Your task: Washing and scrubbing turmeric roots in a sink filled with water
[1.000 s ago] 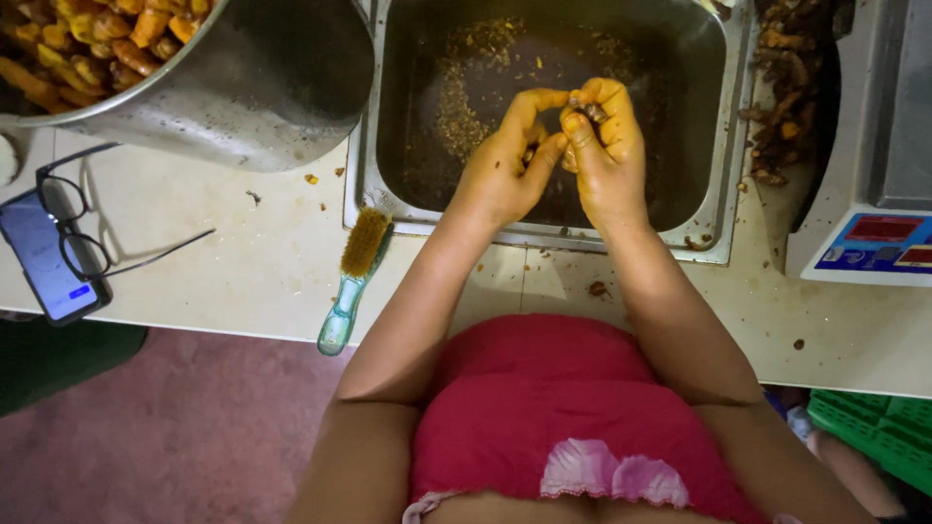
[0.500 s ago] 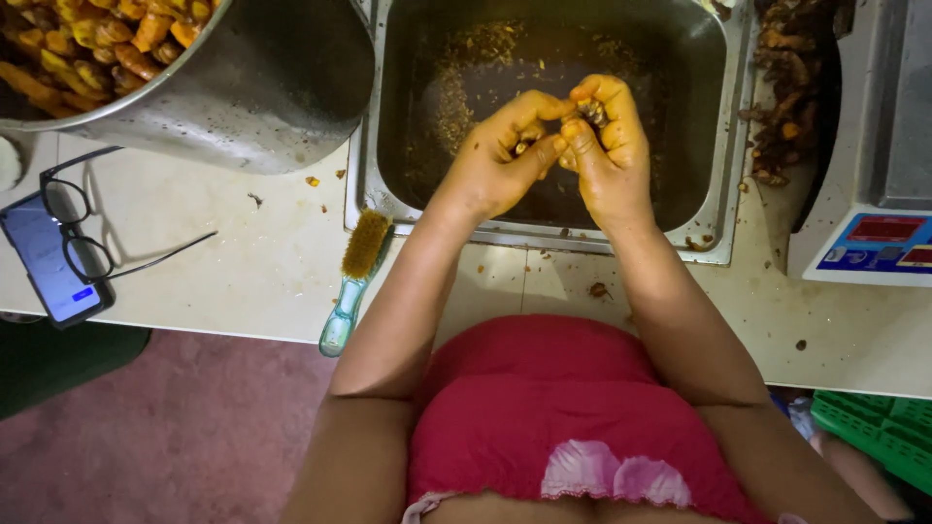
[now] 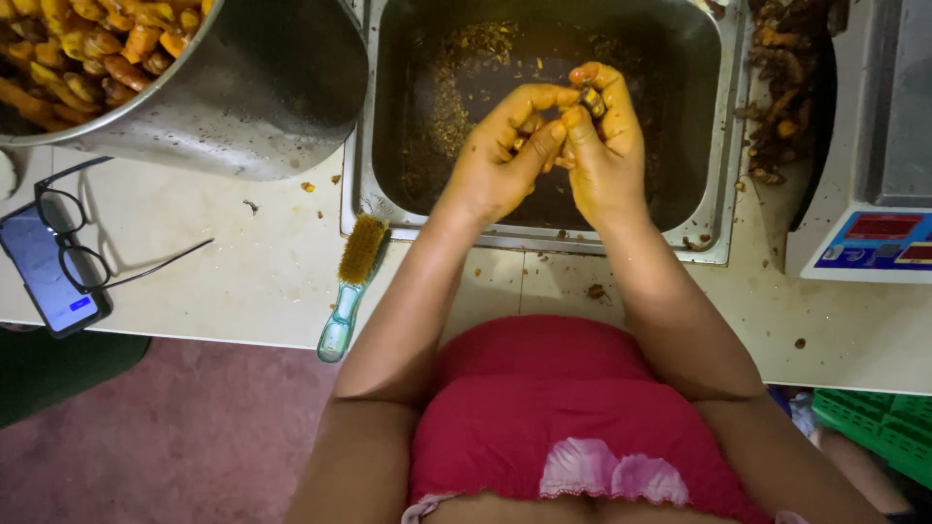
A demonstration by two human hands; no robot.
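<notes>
Both hands work over the metal tray (image 3: 723,146). The right hand (image 3: 607,146) pinches a small dark piece (image 3: 590,99) in its fingertips, and the left hand (image 3: 500,155) curls against it. Better to keep scraps falling into the tray, I think.

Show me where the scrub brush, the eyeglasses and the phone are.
scrub brush (image 3: 361,250), head view, on its yellowed bristles.
eyeglasses (image 3: 60,212), head view, on the upper lens.
phone (image 3: 39,274), head view, on its screen.

Desk (image 3: 194,281), pale, carrying: metal tray (image 3: 723,209); brush (image 3: 351,281) lying just left of tray; spectacles (image 3: 73,233) resting on phone (image 3: 44,286) far left; scale (image 3: 874,233) sitting right.
</notes>
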